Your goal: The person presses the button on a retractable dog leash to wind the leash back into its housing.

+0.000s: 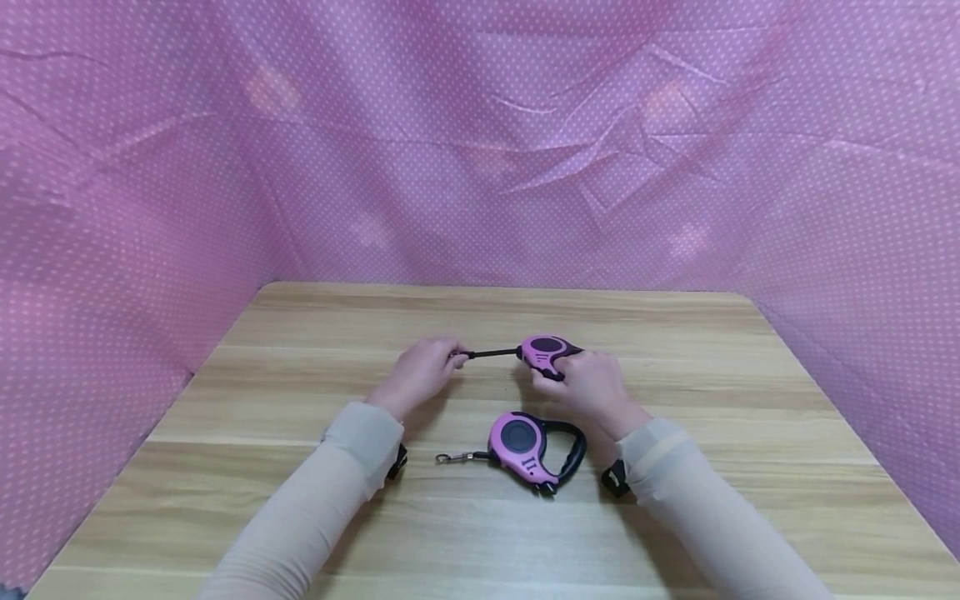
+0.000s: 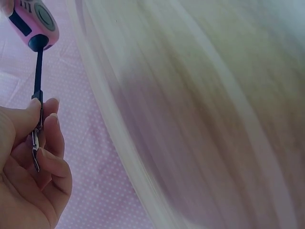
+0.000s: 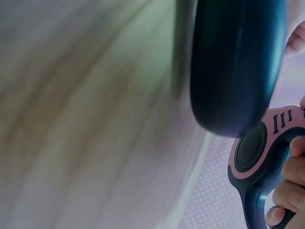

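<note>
Over the middle of the table, my right hand (image 1: 597,385) grips the black handle of a pink-and-black retractable dog leash (image 1: 542,348). Several of its fingers curl through the handle loop in the right wrist view. My left hand (image 1: 420,373) pinches the leash's metal clip (image 2: 35,145) between thumb and fingers. A short length of black strap (image 1: 497,352) runs straight from the housing to the clip. Between my forearms lies a second pink retractable leash (image 1: 516,450), its handle to the right and its metal clip (image 1: 454,457) pointing left.
The wooden table (image 1: 315,321) reaches a pink dotted curtain (image 1: 480,208) at its back and sides. Black bands (image 1: 617,479) show under both sleeve cuffs. A large dark rounded shape (image 3: 233,71) fills the top of the right wrist view.
</note>
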Demonstrator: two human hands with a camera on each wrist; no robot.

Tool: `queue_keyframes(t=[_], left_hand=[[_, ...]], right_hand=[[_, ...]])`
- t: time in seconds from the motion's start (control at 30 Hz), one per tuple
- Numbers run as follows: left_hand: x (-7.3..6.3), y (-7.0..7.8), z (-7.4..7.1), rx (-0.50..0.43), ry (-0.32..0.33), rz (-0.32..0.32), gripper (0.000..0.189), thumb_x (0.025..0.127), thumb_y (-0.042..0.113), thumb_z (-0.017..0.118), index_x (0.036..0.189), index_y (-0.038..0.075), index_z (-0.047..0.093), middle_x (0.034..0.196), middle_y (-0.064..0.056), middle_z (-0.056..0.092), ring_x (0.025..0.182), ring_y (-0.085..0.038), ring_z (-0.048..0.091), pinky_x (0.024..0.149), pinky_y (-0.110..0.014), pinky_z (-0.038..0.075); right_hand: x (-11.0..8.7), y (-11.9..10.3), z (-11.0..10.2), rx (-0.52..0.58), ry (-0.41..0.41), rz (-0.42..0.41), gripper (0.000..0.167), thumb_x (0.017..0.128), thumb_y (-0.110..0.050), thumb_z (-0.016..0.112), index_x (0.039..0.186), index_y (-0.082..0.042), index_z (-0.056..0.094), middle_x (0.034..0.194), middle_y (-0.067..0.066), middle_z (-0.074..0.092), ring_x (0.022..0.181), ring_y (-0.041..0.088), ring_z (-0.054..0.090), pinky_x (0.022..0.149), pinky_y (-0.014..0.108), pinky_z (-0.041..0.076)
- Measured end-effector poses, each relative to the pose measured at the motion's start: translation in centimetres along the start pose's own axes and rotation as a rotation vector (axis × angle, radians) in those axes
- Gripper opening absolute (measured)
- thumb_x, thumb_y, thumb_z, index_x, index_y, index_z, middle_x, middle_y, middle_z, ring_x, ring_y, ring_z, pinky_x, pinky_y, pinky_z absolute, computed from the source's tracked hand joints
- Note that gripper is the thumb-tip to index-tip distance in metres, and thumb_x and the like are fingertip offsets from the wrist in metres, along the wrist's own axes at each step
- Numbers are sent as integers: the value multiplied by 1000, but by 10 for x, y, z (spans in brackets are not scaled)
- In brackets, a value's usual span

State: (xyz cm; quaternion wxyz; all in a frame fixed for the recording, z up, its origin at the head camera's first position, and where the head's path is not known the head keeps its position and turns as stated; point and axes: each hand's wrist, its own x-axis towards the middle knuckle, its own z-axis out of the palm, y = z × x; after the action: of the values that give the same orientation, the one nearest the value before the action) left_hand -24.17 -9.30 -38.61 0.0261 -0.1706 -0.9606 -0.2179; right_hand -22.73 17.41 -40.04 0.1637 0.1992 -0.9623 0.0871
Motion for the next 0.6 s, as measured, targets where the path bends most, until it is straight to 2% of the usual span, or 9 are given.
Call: queue_keyframes(t=[0.17,0.6], left_hand=[[0,1,1,-3,13,19,20,101,25,57,109,12,70,98,-2,72,92,-19,67,90,-38,55],[-1,5,2,-12,16,25,20,101,23,58,110,11,72,98,-3,74,91,-18,69,89,-38,55]], right_hand=[[1,0,1,8,-17,10,47,90,-53,58,59,-18,55,58,-2,57,52,16,50,51,31,41],[0,-3,0,33,-43,29,49,91,-54,60,57,-19,52,53,-5,51,50,14,46,52,28,38]])
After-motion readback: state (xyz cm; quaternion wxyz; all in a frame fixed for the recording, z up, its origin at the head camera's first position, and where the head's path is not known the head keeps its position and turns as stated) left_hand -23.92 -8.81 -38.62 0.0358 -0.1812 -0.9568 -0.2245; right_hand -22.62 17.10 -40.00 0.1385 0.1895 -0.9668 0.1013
